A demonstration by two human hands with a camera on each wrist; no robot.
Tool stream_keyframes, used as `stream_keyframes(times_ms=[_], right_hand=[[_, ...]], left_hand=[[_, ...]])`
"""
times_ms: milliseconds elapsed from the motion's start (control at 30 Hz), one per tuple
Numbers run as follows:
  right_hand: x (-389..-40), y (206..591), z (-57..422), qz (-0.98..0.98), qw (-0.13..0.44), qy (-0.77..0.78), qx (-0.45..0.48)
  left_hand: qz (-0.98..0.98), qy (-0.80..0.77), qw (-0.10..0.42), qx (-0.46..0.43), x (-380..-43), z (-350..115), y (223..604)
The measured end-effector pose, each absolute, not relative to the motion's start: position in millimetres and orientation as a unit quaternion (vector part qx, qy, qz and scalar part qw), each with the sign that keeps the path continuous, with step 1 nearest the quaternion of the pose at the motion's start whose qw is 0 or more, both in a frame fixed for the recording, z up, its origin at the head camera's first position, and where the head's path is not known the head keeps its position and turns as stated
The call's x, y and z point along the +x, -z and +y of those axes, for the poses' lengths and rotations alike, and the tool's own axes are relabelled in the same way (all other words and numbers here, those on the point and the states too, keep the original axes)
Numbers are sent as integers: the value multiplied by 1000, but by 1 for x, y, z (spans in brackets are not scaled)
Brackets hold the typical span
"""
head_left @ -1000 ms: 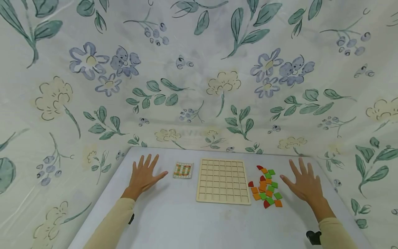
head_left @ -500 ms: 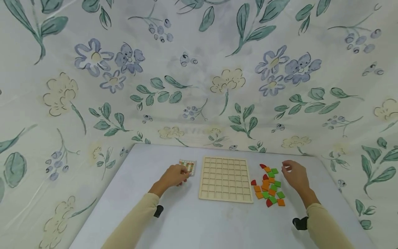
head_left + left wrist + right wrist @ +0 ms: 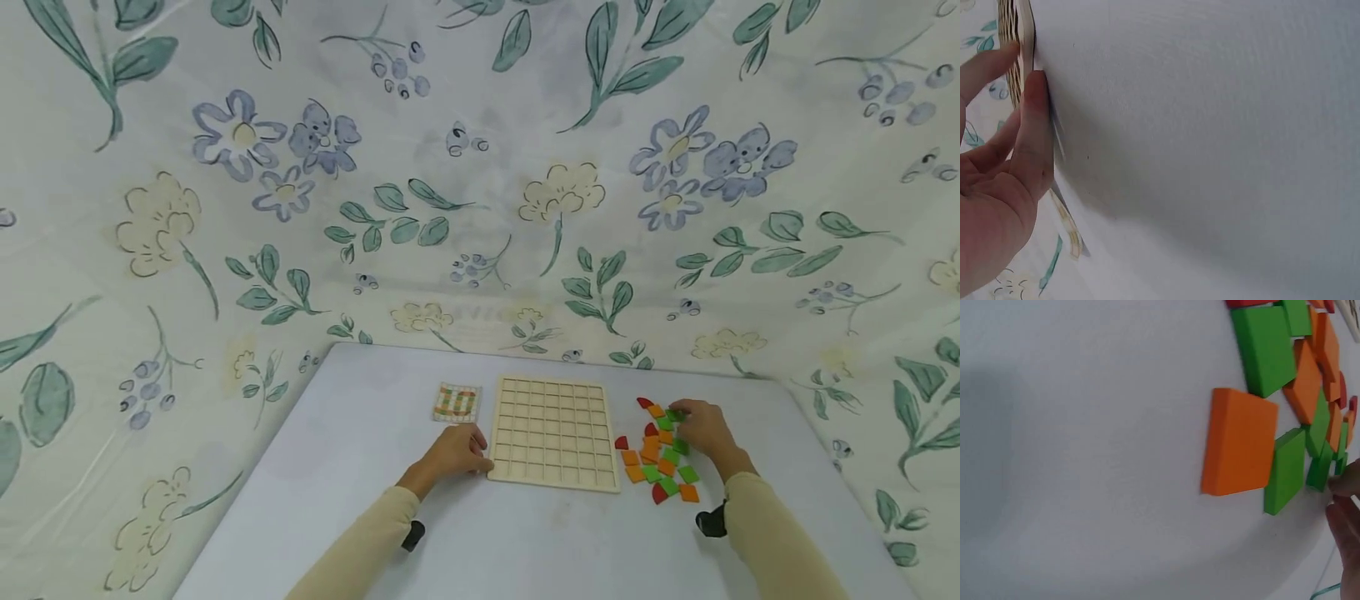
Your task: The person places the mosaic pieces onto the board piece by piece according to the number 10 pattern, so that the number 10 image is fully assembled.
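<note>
A pale wooden grid board (image 3: 555, 433) lies on the white table in the head view. My left hand (image 3: 453, 454) is at its near left corner, with the thumb against the edge. In the left wrist view, the left thumb (image 3: 1036, 94) lies along the board's rim (image 3: 1027, 31), and another fingertip overlaps the board. My right hand (image 3: 705, 429) reaches in from the right over the loose coloured tiles, fingers bent and tips at the green tiles. In the right wrist view, the right fingertips (image 3: 1342, 482) are beside a green tile (image 3: 1319, 470). Nothing shows lifted.
Left of the board lies a small checked pattern card (image 3: 456, 403). Several orange, green and red tiles are scattered right of the board, among them an orange square (image 3: 689, 493) nearest the front. A floral sheet (image 3: 480, 250) rises behind the table (image 3: 525, 550).
My left hand has gone from spread at the left, past the pattern card, to the board's near left corner. My right hand has gone from spread at the right to the tiles, fingers bending.
</note>
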State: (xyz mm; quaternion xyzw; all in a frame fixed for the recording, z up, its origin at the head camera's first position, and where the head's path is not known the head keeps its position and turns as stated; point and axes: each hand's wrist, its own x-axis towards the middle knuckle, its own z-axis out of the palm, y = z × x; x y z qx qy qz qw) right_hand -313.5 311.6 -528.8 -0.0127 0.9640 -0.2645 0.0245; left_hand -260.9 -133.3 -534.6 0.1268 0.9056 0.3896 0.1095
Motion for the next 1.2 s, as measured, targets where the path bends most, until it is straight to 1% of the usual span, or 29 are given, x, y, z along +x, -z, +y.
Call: stream_keyframes(times_ms=[100,200,333,567,933,1067,1200], right_hand=[[-312,532,314,964,27,264,-17],[-314,535,315,967,20,250,-41],[-317,536,315,973,23,220,-72],[-317,536,314,980,29,187,-64],[-314,533,317,974,10,227,2],[-313,533,314,967,-17,255,9],[-316,533,298,959,-62,277,-20]], left_hand=[[905,-392,97,132,-258,-129,536],[907,-394,71,132,-255,-125,537],[902,-412,50,122,-252,-121,542],[898,-422,31,119,-251,-119,547],[860,-493,53,122,-258,-115,548],[856,-500,64,112,-257,-117,549],[857,-499,71,108,-255,-120,547]])
